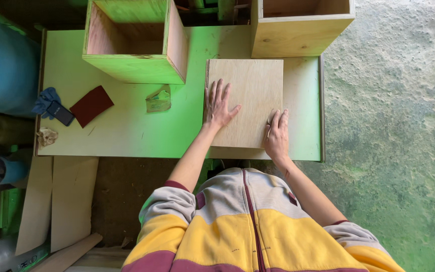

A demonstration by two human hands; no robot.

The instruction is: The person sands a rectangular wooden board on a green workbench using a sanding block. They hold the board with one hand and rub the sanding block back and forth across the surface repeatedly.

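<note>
Plywood square panel (247, 95) (smooth, pale), left hand (218, 107) spread flat on it, right hand (277, 136) pinching small sanding scrap (271, 117)

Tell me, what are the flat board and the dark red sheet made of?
The board under both hands looks like bare, unpainted plywood: pale, with fine grain lines. The red sheet is probably sandpaper: thin, matt, rust-coloured, though its grit is too small to see.

Both hands, left hand (218, 107) and right hand (277, 136), press flat on plywood panel (250, 90).
</note>
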